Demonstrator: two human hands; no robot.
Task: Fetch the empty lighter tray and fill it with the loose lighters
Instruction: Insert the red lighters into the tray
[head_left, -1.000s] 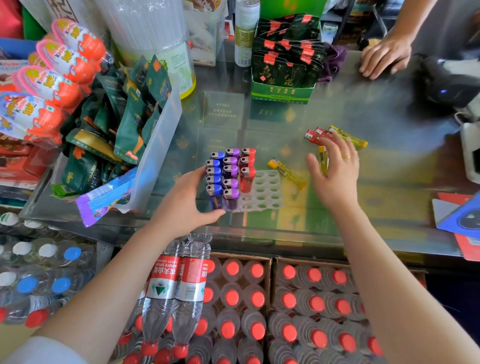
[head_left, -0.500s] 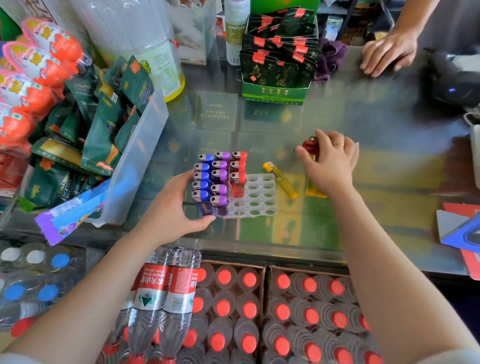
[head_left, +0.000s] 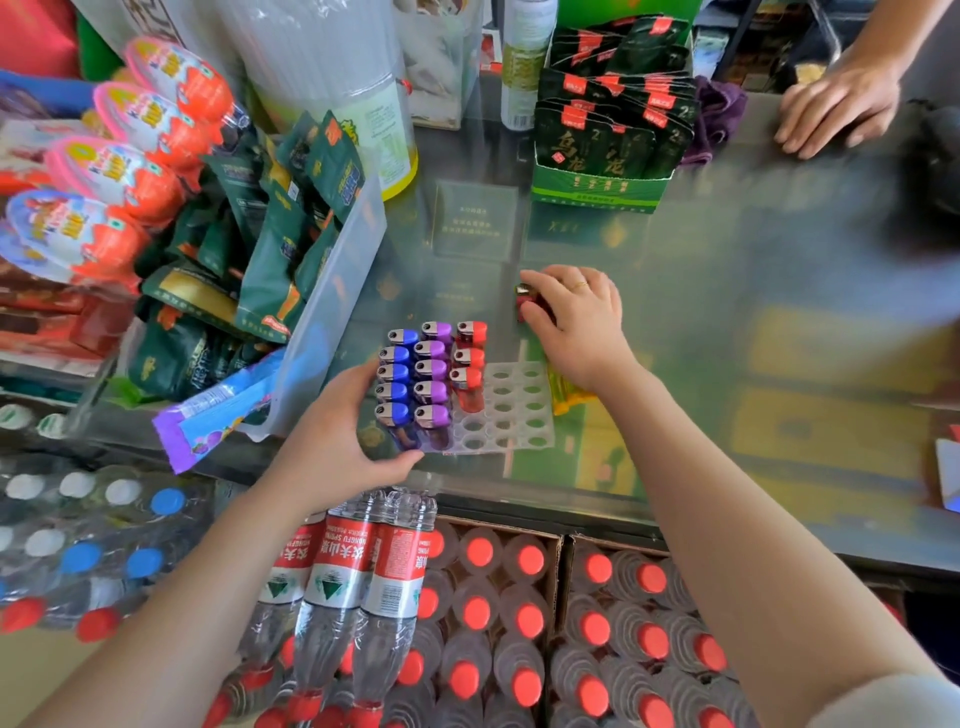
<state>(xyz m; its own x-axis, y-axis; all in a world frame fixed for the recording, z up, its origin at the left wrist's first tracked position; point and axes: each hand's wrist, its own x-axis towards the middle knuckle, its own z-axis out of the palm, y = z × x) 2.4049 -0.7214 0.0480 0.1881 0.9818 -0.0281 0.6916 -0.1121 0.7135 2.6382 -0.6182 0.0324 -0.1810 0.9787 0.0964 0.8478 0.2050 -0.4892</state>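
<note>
Our right hand (head_left: 576, 325) has carried its gripped red lighter (head_left: 525, 299) left, beside the tray (head_left: 511, 410); our left hand (head_left: 337, 441) still grips the tray's near-left corner.

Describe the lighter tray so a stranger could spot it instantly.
Find the glass counter and look at its near edge, between the person's two hands. The lighter tray is the clear plastic grid of round holes there. Unlike the snack boxes around it, it holds upright blue, purple and red lighters on its left side.
</note>
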